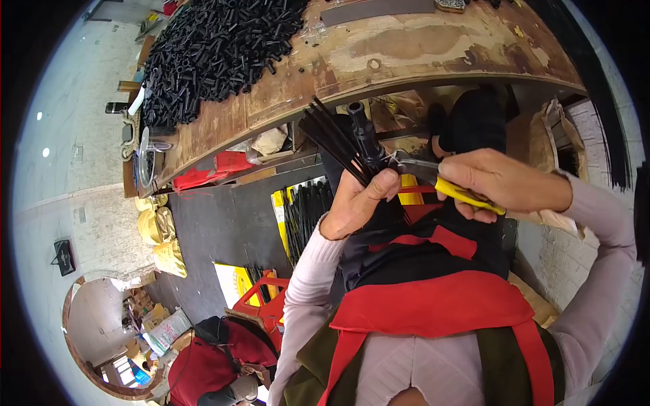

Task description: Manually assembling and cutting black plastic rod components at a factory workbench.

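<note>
My left hand [359, 199] is closed around a bundle of thin black rods [332, 139] that fans up and to the left. Beside the rods, in the same grip, stands a stepped black tubular fitting [365, 139] with an open round top. In my right fist is a yellow-handled hand tool [470, 197], its slim metal end reaching left to the base of the fitting. My right hand [484, 179] covers much of the tool, so its exact kind does not show. Something thin and pale lies where tool and fitting meet.
Ahead runs a worn wooden bench [393, 57] with a large heap of short black tubes [217, 51] on its left. More black rods [305, 216] lie on yellow-and-white sacks at floor level. Another person in red [210, 362] is at lower left, near a red stool [267, 304].
</note>
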{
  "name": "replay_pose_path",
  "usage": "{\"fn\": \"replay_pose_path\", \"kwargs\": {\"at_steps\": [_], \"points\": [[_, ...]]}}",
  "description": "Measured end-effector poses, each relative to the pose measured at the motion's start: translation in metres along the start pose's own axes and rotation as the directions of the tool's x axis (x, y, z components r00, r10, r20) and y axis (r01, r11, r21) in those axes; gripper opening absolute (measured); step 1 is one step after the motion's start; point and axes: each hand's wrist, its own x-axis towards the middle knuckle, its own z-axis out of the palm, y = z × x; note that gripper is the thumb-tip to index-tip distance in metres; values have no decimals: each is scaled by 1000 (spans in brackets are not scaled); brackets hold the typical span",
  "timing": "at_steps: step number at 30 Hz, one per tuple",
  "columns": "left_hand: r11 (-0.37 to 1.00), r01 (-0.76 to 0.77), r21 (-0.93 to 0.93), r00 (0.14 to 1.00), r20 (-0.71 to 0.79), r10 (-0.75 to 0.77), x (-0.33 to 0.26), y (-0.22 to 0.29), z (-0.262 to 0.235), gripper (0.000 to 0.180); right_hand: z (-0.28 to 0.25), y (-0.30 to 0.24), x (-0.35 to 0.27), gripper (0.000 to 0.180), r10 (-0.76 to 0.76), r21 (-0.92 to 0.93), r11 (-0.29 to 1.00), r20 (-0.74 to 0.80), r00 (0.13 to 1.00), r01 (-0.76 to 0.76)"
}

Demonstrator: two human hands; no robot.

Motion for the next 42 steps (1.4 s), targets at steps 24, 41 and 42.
{"fn": "replay_pose_path", "kwargs": {"at_steps": [24, 41, 42], "points": [[997, -60, -50, 982, -184, 50, 0, -7, 11, 30, 17, 24, 19, 56, -713, -967, 234, -237, 659, -95], [996, -77, 46, 967, -241, 85, 1, -10, 17, 23, 20, 26, 13, 62, -789, -964, 75, -214, 576, -254], [996, -77, 48, 967, -241, 87, 1, -10, 17, 22, 20, 27, 14, 62, -792, -963, 78, -218, 570, -260]]}}
